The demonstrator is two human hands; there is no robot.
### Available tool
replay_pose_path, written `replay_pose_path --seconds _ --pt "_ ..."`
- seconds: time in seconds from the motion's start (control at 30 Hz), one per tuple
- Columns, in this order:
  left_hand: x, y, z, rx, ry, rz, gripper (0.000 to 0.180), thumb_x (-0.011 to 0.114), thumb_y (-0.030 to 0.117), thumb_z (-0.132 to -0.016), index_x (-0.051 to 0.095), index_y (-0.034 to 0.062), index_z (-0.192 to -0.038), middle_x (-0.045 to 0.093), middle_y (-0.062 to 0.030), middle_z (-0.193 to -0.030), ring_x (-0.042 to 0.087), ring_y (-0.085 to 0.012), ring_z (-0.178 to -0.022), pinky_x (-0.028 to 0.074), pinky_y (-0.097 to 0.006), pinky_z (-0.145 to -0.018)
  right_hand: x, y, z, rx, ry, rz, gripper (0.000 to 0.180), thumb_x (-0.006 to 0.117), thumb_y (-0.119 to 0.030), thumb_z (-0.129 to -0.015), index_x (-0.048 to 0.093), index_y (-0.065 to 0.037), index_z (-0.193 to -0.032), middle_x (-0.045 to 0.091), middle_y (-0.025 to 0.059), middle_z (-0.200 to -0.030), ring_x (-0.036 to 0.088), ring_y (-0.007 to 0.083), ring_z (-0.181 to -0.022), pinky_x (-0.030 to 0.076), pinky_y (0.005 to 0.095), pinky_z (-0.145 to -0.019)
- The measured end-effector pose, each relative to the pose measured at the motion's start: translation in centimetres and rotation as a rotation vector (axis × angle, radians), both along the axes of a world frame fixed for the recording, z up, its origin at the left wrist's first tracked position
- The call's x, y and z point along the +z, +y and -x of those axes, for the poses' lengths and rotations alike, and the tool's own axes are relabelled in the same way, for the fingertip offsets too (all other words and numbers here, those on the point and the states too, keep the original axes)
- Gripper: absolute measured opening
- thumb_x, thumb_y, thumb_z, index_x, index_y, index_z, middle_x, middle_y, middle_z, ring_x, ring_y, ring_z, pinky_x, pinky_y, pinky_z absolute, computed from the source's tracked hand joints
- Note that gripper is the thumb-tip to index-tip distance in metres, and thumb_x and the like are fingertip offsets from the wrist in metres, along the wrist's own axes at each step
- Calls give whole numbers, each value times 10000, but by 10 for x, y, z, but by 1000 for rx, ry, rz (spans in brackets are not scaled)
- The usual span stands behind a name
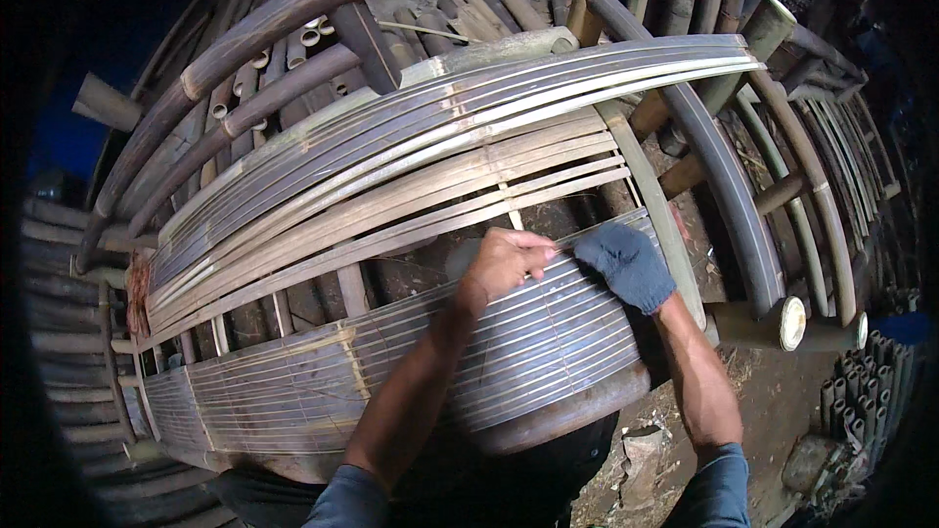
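Note:
My bare left hand is closed in a pinch at the far edge of a bed of dark split-bamboo slats. Just right of it, my right hand wears a grey knit glove, its fingers curled at the same edge. What either hand pinches is too thin or hidden to make out. Pale gaps run lengthwise between the slats, and thin cords cross them. Beyond a gap with crosspieces lie loose light-brown bamboo strips and a bundle of dark, pale-edged strips.
A curved bamboo pole frame arches across the back. Thick poles with cut ends stick out at the right. Short bamboo tubes are stacked lower right, near debris on the dirt floor. More poles line the left.

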State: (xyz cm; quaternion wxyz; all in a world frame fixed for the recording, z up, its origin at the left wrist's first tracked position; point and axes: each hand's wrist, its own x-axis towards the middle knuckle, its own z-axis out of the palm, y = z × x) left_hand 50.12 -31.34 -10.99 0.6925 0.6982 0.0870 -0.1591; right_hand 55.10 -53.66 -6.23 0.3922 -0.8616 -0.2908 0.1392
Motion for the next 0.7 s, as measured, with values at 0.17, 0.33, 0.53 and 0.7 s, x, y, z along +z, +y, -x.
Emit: replay_pose_path --seconds 0.17,0.33,0.53,0.7 --pt "-2 -1 5 55 13 99 254 698 131 -907 695 -24 -1108 718 -84 -859 671 -111 -690 524 -214 -581 -12 -1 3 -358 54 -197 265 630 -238 -923 700 6 -997 693 159 -978 645 277 -936 491 358 -855" --pt "1 -8 12 98 -14 131 289 691 79 -904 644 -50 -1159 705 -122 -890 697 -151 -725 555 -242 -594 -9 3 11 -427 59 -224 276 642 -247 -924 705 0 -1030 698 151 -1003 641 270 -974 484 351 -886" --pt "-12 -9 13 202 -35 128 252 676 70 -915 641 -60 -1128 697 -127 -887 699 -168 -723 561 -253 -602 32 -24 26 -321 434 -386 201 694 -178 -894 717 9 -965 678 50 -892 634 128 -843 509 276 -770" --pt "-15 -12 13 148 -65 222 187 673 103 -925 679 -51 -1031 696 -94 -860 676 -137 -689 543 -237 -582 25 -12 35 -18 -175 -125 237 731 -233 -837 739 -41 -976 658 165 -1136 625 280 -1037 485 368 -917"
